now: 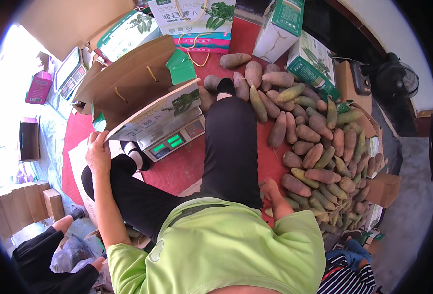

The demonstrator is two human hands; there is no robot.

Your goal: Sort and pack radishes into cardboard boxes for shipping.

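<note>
My left hand is closed on the near corner of an open cardboard gift carton, with fingers curled over its edge. The carton has rope handles and stands tilted on a digital scale with lit green readouts, between my legs. My right hand is low beside my right thigh, near the radishes; its fingers are partly hidden, and I cannot see anything in it. A big heap of soil-covered radishes, reddish-brown and green, spreads over the red mat to my right.
Printed gift cartons stand at the back, with more green-and-white boxes behind the heap. A second scale is at far left, and a black fan at right. Other people sit at lower left and lower right.
</note>
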